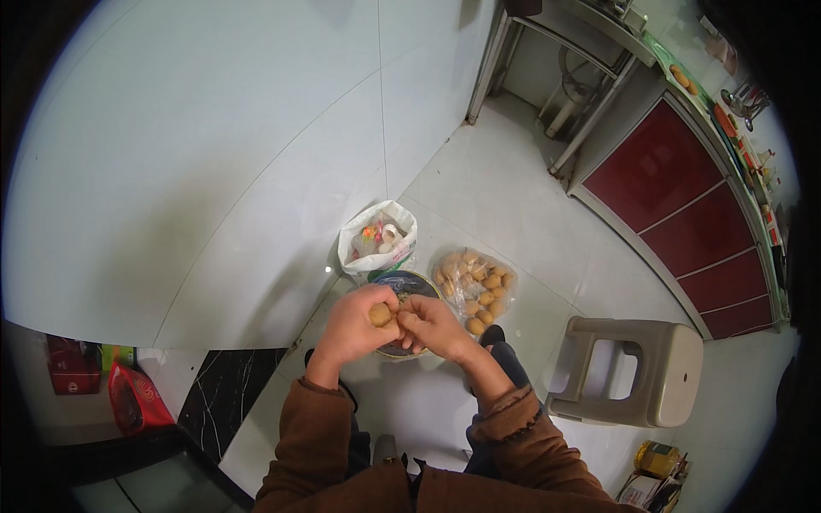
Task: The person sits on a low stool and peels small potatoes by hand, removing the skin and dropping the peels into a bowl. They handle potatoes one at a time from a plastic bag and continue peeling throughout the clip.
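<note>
My left hand (361, 324) is wrapped around a round brownish-yellow fruit or potato (380, 314), which shows between the thumb and fingers. Against its right side my right hand (431, 326) has its fingers bent and close together. Whether those fingers pinch anything small is hidden. Below both hands stands a round bin (408, 282) with a dark plastic liner and some scraps inside. To the right of it, a clear plastic bag (478, 282) on the floor holds several more round brownish-yellow pieces.
An open white sack (374, 261) with packaging waste leans by the pale wall (269, 160). A beige plastic stool (667, 378) lies on its side at right. Beyond it run red cabinets (657, 167). A red bag (138, 401) is at lower left, a yellow-filled container (657, 459) at lower right.
</note>
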A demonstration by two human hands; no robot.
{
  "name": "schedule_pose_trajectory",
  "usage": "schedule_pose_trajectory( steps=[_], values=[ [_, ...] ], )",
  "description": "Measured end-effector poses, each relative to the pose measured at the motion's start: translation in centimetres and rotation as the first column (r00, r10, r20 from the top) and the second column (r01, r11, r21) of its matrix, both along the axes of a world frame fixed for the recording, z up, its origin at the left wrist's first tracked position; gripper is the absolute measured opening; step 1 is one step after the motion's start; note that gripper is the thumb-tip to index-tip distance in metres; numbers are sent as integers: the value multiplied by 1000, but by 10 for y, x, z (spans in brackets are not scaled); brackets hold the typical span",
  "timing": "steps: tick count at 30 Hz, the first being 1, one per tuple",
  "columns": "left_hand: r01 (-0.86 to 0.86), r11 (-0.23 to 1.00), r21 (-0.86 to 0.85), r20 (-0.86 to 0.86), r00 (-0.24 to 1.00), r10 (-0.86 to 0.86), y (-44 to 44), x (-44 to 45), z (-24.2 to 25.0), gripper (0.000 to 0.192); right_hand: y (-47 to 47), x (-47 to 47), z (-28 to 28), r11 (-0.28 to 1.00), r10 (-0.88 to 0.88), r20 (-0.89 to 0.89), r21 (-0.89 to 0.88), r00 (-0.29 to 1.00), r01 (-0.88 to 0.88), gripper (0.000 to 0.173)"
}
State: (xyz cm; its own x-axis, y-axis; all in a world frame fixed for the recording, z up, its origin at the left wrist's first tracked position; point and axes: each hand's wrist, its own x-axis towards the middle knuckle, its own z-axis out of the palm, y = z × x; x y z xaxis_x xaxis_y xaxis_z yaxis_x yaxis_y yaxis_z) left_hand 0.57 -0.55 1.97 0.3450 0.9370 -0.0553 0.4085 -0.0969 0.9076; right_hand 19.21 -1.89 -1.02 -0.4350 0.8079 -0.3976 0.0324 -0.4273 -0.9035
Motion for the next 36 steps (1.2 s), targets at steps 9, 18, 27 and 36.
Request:
schedule_pose_trajectory(
  steps=[9, 18, 27, 36],
  values=[
    [26, 994, 109, -58, 998, -20, -4, 3, 10, 21, -1, 1, 2, 986, 119, -7, 122, 993, -117, 21],
    [8, 999, 47, 219, 976, -18, -1, 2, 0, 19, -9, -13, -3, 990, -116, -265, 52, 957, 134, 17],
    [-90, 984, -151, 359, 923, 139, 0, 9, -11, 17, -7, -18, -5, 964, -246, -362, 3, 899, 265, 24],
    [-57, 940, -336, 558, 792, 248, -1, 11, -17, 9, -7, -19, -3, 957, -278, -404, -40, 871, 287, 24]
  ],
)
